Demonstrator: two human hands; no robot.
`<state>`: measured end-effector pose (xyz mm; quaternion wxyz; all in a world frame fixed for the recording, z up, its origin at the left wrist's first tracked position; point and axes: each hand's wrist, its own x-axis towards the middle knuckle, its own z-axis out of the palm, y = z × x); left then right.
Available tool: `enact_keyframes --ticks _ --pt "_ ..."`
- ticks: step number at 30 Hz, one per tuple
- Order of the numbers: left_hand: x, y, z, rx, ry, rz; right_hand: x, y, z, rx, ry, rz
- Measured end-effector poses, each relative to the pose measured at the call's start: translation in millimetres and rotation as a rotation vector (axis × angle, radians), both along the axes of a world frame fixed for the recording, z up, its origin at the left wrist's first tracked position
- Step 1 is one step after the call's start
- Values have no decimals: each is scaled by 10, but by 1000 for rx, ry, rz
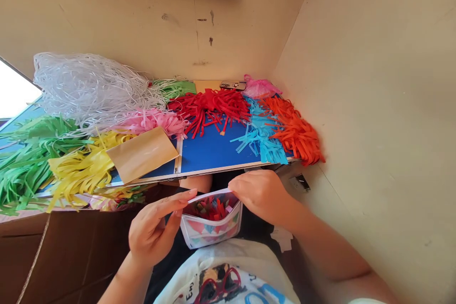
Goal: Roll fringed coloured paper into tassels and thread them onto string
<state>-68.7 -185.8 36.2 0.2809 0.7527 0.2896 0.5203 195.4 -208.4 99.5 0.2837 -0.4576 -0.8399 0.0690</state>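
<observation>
A white bag [210, 232] with a coloured print sits at my lap, its mouth spread wide. Inside it lie strips [213, 209] of red, green and pink material. My left hand [156, 228] pinches the left corner of the bag's rim between thumb and fingers. At the opposite corner, my right hand [258, 194] grips the rim with its fingers curled. The bag's lower part is hidden from me.
Across the blue table [210, 152] lie fringed bundles: green [32, 161], yellow [85, 166], red [210, 107], light blue [261, 137], orange [295, 128]. A brown sheet [142, 154], white string [89, 85] and a phone [233, 85] are there too. A cardboard box [71, 247] stands lower left.
</observation>
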Motion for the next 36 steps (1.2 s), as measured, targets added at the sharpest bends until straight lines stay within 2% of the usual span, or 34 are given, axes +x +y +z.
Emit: enact_keyframes --ticks 4,8,11,15,18,21,26,32,36 --pt "-24 -12 4 -6 -43 -41 56 -69 29 -100 214 138" --pt "9 -89 28 15 -67 -102 -31 -185 -76 -324 589 -26" --pt "58 -145 103 -29 -63 -14 -100 -268 -211 -451 762 -128" --pt "60 -155 268 -140 177 38 -107 -346 -313 -597 807 -158" --pt "39 -139 360 -87 283 55 -114 -389 -343 -642 869 -197" --pt "38 -140 392 -30 306 88 -141 -419 -356 -664 916 -228" --pt "19 -170 422 46 338 100 -156 -431 -305 -648 865 -239" --pt "-38 -175 532 120 509 69 -164 -413 -208 -589 732 -224" --pt "-29 -204 593 63 520 46 -193 -410 -197 -583 725 -225"
